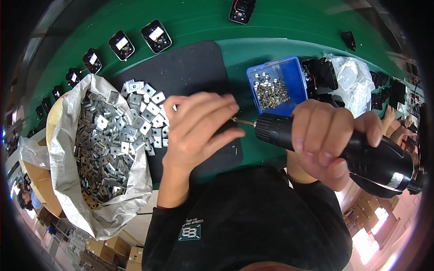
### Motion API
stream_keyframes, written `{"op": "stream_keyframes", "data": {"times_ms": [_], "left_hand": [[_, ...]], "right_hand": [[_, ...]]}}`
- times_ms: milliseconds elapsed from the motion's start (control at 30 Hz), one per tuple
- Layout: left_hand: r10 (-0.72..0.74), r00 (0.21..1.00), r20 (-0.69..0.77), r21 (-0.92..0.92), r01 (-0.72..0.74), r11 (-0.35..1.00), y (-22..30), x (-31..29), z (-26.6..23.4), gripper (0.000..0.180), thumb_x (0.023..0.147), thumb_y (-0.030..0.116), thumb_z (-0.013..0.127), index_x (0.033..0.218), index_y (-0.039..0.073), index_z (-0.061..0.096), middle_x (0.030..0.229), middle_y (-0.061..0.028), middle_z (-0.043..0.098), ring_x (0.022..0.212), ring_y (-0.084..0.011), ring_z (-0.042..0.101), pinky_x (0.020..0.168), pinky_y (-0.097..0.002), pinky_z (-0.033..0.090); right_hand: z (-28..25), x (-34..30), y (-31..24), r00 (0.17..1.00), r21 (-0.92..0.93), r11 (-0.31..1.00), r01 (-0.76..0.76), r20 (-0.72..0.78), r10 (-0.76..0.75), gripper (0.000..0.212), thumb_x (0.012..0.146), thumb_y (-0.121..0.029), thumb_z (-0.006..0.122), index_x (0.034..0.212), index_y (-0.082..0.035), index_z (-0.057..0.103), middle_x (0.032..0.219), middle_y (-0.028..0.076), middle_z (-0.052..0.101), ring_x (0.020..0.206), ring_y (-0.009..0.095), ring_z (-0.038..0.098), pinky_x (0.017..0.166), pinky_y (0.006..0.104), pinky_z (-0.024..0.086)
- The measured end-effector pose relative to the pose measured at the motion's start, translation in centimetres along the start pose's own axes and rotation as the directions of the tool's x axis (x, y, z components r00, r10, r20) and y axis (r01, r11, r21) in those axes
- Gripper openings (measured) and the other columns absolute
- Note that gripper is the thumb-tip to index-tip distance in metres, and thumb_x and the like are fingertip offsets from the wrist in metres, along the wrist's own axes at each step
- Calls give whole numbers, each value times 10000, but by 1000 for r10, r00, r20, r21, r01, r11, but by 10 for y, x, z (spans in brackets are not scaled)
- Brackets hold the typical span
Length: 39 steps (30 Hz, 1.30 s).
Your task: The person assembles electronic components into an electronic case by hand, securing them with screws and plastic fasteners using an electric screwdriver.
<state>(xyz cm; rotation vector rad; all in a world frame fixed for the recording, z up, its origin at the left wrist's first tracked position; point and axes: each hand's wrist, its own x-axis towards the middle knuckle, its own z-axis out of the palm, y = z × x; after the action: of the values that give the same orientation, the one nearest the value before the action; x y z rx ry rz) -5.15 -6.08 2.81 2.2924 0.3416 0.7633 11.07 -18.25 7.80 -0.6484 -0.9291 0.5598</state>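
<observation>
My right hand [323, 140] is wrapped round a black electric screwdriver [275, 128], whose bit [246, 122] points left. A small silvery piece, perhaps a screw, shows at the bit's tip. My left hand [194, 126] hovers over the dark mat beside that tip, its thumb apart from the bent fingers. The palm is turned away, so anything tucked in it is hidden. Left of this hand lies a heap of square metal clips [144, 115] with holes. Beyond the screwdriver stands a blue bin [294, 83] with many small screws [271, 92].
A white woven sack [68, 180] full of metal clips stands at the left. Several black housings [156, 37] with wires line the far green table [194, 20]. Black parts [323, 74] and a clear plastic bag [355, 77] lie right of the bin. Small bits lie on the dark mat [192, 61].
</observation>
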Motion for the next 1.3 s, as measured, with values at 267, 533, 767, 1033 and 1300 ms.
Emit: {"op": "stream_keyframes", "data": {"times_ms": [267, 533, 767, 1033, 1300], "left_hand": [[-248, 935, 254, 249, 185, 951, -31, -22, -1, 872, 531, 261, 860, 1316, 95, 518, 1292, -66, 550, 1169, -234, 537, 1057, -444, 251], [-202, 961, 191, 120, 182, 976, -37, -13, 5, 772, 548, 155, 831, 1269, 93, 562, 1139, -67, 571, 1050, -243, 553, 957, -406, 342], [-193, 962, 192, 107, 175, 979, -36, -14, 5, 754, 546, 158, 822, 1255, 100, 571, 1131, -66, 573, 1052, -247, 549, 946, -401, 352], [-163, 973, 161, 62, 155, 986, -43, -14, 8, 752, 534, 170, 822, 1238, 75, 574, 1124, -72, 593, 1039, -253, 563, 949, -404, 356], [-138, 979, 149, 94, 125, 988, -44, -15, 11, 747, 531, 177, 823, 1229, 67, 580, 1125, -83, 602, 1034, -256, 566, 943, -402, 361]], "right_hand": [[4, -7, 36, 995, -135, 987, -87, 44, 94, 494, 852, -91, 650, 1231, -202, 352, 731, 1, 482, 596, 154, 497, 617, 320, 442], [5, -8, 66, 992, -157, 983, -91, 76, 104, 499, 844, -70, 648, 1228, -180, 347, 733, 15, 486, 614, 164, 508, 637, 349, 456], [0, -10, 81, 995, -72, 996, 61, 81, -55, 558, 715, 142, 555, 1215, -24, 371, 683, 74, 547, 571, 178, 543, 603, 338, 519], [12, -6, 71, 985, -164, 975, -149, 64, 162, 365, 856, -33, 635, 1035, -171, 349, 726, 11, 475, 609, 159, 500, 628, 343, 449], [8, -6, 70, 975, -253, 961, -115, 155, 158, 404, 829, 36, 620, 1056, -148, 342, 744, 28, 511, 612, 162, 509, 636, 363, 473]]}}
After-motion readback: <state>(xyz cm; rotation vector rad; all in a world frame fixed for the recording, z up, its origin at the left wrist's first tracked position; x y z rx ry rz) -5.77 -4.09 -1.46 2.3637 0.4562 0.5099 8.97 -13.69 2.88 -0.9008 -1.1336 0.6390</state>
